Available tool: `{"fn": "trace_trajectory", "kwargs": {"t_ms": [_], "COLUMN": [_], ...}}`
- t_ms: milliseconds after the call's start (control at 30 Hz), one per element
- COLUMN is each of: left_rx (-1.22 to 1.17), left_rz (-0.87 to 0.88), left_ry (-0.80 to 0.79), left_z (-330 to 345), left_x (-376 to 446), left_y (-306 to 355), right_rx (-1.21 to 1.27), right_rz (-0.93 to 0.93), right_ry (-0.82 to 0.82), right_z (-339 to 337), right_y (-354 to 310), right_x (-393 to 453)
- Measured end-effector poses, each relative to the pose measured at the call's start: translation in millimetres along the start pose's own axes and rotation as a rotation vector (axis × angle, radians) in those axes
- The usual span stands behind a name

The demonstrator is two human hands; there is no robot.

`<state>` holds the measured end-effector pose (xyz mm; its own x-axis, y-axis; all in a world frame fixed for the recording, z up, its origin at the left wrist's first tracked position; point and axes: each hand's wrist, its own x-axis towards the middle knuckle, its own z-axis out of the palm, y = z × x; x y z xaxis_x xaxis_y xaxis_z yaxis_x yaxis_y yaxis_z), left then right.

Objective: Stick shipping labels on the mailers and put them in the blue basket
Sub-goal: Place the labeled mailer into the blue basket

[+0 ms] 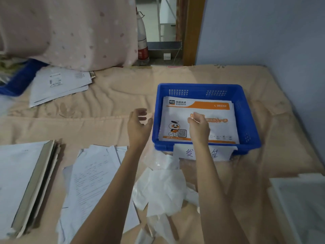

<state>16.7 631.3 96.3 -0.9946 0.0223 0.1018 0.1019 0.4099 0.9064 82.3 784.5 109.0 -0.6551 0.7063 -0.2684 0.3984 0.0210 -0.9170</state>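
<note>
Fingers (140, 114) of both hands loosely curled, empty; mailer (198, 110) reads "sto express", "95543", in blue basket (249, 110).

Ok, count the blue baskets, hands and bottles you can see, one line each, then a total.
Blue baskets: 2, near blue basket, far blue basket
Hands: 2, left hand, right hand
Bottles: 1, bottle
Total: 5

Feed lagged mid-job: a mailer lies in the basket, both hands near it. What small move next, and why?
Probably draw both hands back toward the paper stacks for the next piece: the mailer already lies flat in the basket, the left hand holds nothing, and the right hand hovers above it.
</note>
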Motion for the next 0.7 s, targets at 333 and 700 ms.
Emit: {"fn": "trace_trajectory", "kwargs": {"t_ms": [333,700], "left_rx": [-0.058,-0.114], "left_rz": [-0.262,-0.422], "left_ry": [-0.083,-0.157], "left_z": [-105.0,-244.2], "left_x": [-46.1,-35.1], "left_y": [-62.7,-153.9], "right_rx": [0.158,0.063], "right_rz": [0.069,0.182], "right_ry": [-0.162,-0.232], "right_z": [73.6,214.4], "right_y": [17.8,27.0], "right_x": [-107.0,-208.3]}}
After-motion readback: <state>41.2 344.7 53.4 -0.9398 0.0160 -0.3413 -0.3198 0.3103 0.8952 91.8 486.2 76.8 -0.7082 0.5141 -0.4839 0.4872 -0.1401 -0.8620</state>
